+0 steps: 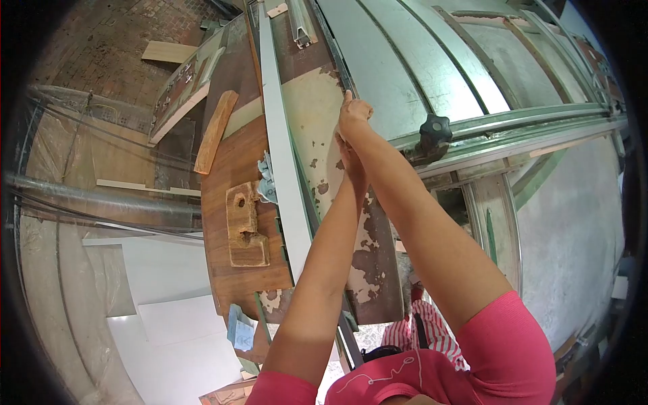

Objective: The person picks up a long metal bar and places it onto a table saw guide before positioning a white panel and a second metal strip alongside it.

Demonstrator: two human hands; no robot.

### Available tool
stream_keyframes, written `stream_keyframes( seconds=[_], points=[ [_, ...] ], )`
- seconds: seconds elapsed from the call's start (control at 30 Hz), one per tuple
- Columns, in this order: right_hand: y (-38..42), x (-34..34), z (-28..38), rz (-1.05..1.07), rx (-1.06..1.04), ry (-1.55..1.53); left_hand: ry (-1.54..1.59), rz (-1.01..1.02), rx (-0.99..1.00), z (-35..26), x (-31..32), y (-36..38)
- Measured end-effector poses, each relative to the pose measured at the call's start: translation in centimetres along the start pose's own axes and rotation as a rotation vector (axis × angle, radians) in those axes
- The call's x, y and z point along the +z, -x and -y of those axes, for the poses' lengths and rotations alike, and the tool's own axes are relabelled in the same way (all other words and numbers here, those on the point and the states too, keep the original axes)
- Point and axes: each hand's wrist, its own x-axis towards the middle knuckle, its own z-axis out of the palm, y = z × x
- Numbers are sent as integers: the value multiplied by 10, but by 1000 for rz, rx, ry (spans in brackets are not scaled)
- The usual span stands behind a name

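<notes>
Both arms reach forward over the worn machine table (pixel 307 101). My right hand (pixel 354 116) is closed at the dark rail along the edge of the metal sliding table (pixel 385 74); what it grips, if anything, is too small to make out. Just below it and partly hidden by it, my left hand (pixel 349 156) rests near the peeling table surface, its fingers not clearly seen. To their left runs a long white fence (pixel 287 155). A black knob (pixel 435 129) sits on the metal crossbar at the right.
Left of the fence lie a notched wooden block (pixel 247 233), a blue cloth (pixel 266 179) and a wooden strip (pixel 216 131). White panels (pixel 182 337) are at the lower left. A metal pipe (pixel 101 197) crosses the left side. An aluminium profile (pixel 301 25) lies at the top.
</notes>
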Motion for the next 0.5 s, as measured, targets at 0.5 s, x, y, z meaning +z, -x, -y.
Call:
stream_keyframes(
  seconds=[0.5],
  points=[
    [-58, -16, 5, -38, -6, -14, 298, 38, -61, -9, -6, -69]
  ],
)
